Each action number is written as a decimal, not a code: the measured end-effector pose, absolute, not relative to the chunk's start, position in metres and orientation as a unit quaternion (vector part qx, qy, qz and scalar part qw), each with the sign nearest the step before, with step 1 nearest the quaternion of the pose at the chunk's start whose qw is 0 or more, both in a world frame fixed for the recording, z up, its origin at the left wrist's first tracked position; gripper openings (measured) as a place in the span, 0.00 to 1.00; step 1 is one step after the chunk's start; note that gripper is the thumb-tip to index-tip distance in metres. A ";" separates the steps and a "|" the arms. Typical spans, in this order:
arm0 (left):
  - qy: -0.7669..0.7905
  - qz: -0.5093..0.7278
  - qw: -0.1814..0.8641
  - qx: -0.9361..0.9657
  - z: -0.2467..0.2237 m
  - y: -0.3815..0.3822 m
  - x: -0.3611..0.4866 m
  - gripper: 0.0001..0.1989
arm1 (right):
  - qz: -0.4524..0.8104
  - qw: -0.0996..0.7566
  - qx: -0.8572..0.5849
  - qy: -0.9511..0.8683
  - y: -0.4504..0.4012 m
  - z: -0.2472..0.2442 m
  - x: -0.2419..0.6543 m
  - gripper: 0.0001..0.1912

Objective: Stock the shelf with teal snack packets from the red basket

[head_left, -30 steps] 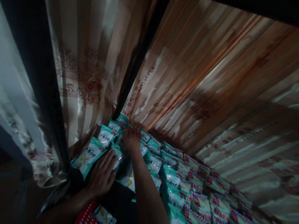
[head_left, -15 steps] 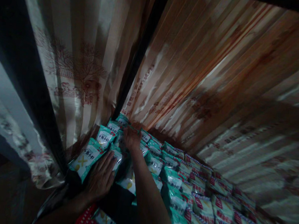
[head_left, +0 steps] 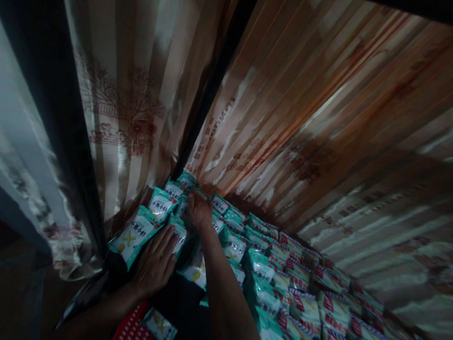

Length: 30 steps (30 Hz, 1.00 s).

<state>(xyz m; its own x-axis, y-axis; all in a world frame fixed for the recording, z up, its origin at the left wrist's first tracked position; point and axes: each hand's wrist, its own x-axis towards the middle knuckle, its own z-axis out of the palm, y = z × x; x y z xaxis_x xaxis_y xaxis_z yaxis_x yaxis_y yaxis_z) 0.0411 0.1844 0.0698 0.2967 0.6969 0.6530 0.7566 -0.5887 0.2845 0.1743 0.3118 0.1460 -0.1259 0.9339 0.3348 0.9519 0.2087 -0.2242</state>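
Observation:
Rows of teal-and-white snack packets lie on a dark surface near the corner. My left hand (head_left: 156, 259) rests flat, fingers stretched, against a packet (head_left: 177, 235), beside a larger packet (head_left: 134, 236) at the left end. Farther back, my right hand (head_left: 199, 210) reaches in among the packets, its fingers bent down by a packet (head_left: 185, 209); the fingertips are dark and partly hidden, so what they grip cannot be made out. Another packet (head_left: 196, 268) lies under my right forearm.
White-and-red packets (head_left: 338, 314) fill the right side. A red perforated basket (head_left: 131, 332) holding a packet (head_left: 160, 326) is at the bottom. Printed curtains (head_left: 132, 102) hang behind, with a dark upright post (head_left: 219, 78) at the corner.
The view has shifted slightly. My right hand's fingers look more drawn together among the back packets. My left hand stays on the same packet.

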 end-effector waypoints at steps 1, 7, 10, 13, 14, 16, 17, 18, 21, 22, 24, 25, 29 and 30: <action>-0.451 -0.384 0.039 -0.805 0.070 0.184 0.041 0.27 | -0.023 0.211 -0.627 -0.750 0.312 0.147 0.175 0.20; -0.451 -0.389 0.045 -0.802 0.071 0.182 0.040 0.28 | -0.033 0.255 -0.626 -0.736 0.302 0.157 0.184 0.23; -0.444 -0.394 0.054 -0.803 0.071 0.181 0.041 0.27 | -0.039 0.276 -0.630 -0.725 0.285 0.161 0.191 0.24; -0.438 -0.405 0.061 -0.801 0.071 0.180 0.040 0.25 | -0.041 0.327 -0.625 -0.708 0.259 0.161 0.194 0.25; -0.436 -0.409 0.064 -0.799 0.070 0.180 0.039 0.25 | -0.044 0.345 -0.627 -0.697 0.248 0.159 0.194 0.25; -0.427 -0.416 0.072 -0.800 0.070 0.179 0.038 0.23 | -0.045 0.362 -0.639 -0.677 0.227 0.154 0.191 0.25; -0.421 -0.419 0.076 -0.801 0.071 0.179 0.037 0.23 | -0.044 0.368 -0.644 -0.669 0.216 0.150 0.190 0.25; -0.414 -0.422 0.082 -0.802 0.071 0.178 0.037 0.22 | -0.042 0.374 -0.646 -0.664 0.204 0.146 0.188 0.25; -0.400 -0.429 0.092 -0.805 0.073 0.169 0.038 0.22 | -0.037 0.389 -0.643 -0.658 0.171 0.133 0.185 0.25; -0.393 -0.427 0.090 -0.809 0.073 0.163 0.039 0.23 | -0.037 0.394 -0.651 -0.648 0.161 0.129 0.184 0.25; -0.375 -0.425 0.077 -0.820 0.073 0.151 0.045 0.24 | -0.029 0.405 -0.661 -0.631 0.142 0.122 0.182 0.26; -0.363 -0.427 0.066 -0.825 0.072 0.144 0.049 0.25 | -0.019 0.408 -0.666 -0.624 0.134 0.119 0.181 0.26; -0.345 -0.435 0.015 -0.832 0.065 0.128 0.067 0.26 | 0.029 0.414 -0.682 -0.602 0.110 0.106 0.179 0.28; -0.350 -0.429 0.002 -0.833 0.062 0.126 0.071 0.26 | 0.042 0.416 -0.685 -0.597 0.106 0.103 0.179 0.29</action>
<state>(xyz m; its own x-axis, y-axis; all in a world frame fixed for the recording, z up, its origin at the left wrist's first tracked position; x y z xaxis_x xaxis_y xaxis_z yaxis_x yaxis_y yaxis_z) 0.0713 0.1264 0.0617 0.3866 0.5809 0.7164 0.5842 -0.7552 0.2971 0.1787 0.1060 0.1026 0.2831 0.8530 0.4384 0.7827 0.0587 -0.6196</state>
